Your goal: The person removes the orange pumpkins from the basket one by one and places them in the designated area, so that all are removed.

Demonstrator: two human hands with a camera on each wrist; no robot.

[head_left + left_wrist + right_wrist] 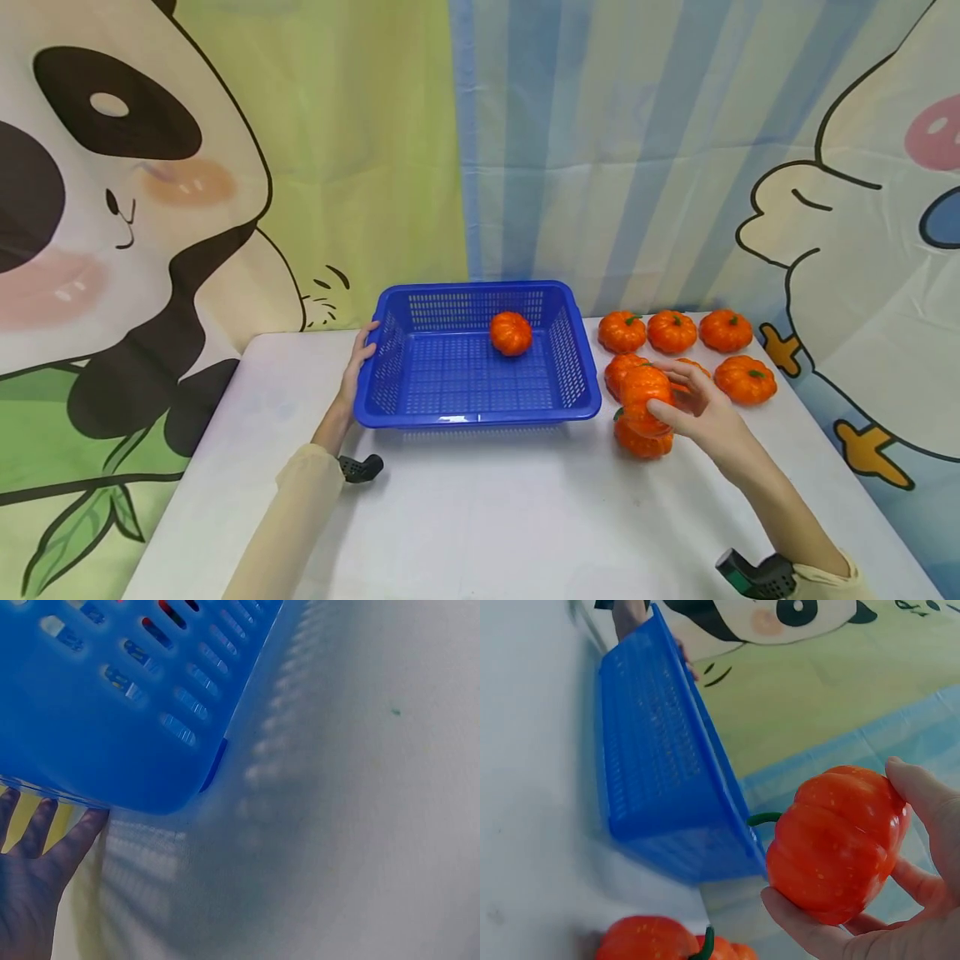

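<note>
My right hand (701, 417) grips a small orange toy pumpkin (836, 844) between thumb and fingers, its green stem pointing towards the blue plastic basket (465, 419). In the head view this held pumpkin overlaps others on the table at the basket's right. Straight fingers of my left hand (34, 877) touch the outside of the basket's left end, near the rim. Inside the basket, towards the back right, lies one pumpkin (511, 333).
Several more pumpkins stand in rows right of the basket, including a back-row one (725, 331) and a front one (641, 443). A white table (480, 517) carries everything. Behind it hangs a cartoon-printed curtain (360, 150).
</note>
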